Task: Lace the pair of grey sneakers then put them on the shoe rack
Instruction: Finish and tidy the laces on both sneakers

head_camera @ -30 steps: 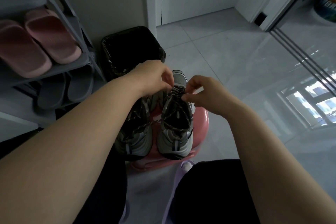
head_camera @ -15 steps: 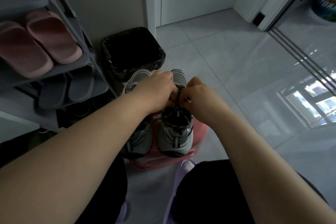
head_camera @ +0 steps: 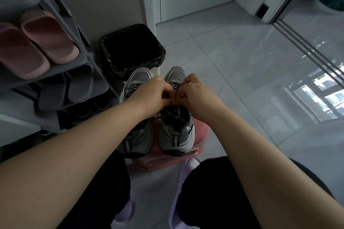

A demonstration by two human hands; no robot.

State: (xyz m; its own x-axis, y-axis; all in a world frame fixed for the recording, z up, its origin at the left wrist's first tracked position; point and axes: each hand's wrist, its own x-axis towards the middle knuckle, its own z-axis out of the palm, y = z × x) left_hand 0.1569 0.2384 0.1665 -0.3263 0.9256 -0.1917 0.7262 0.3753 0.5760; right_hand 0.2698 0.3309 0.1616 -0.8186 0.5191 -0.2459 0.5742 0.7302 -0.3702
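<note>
Two grey sneakers stand side by side on a low pink stool (head_camera: 200,132), toes pointing away from me. The right sneaker (head_camera: 176,135) shows its heel and dark laces. The left sneaker (head_camera: 138,139) is partly under my left forearm. My left hand (head_camera: 152,95) and my right hand (head_camera: 195,93) meet over the right sneaker's tongue, fingers curled and pinching its lace (head_camera: 175,87). The lace ends are hidden under my fingers. The grey shoe rack (head_camera: 81,61) stands at the left.
The rack holds pink slippers (head_camera: 37,42) on an upper shelf and grey slippers (head_camera: 65,89) below. A bin with a black liner (head_camera: 132,50) sits just beyond the sneakers. My knees and lilac slippers (head_camera: 184,173) are below. Pale tiled floor spreads to the right.
Both hands dropped from above the sneaker down onto its tongue and came together. The view tilted slightly, showing more of both toes.
</note>
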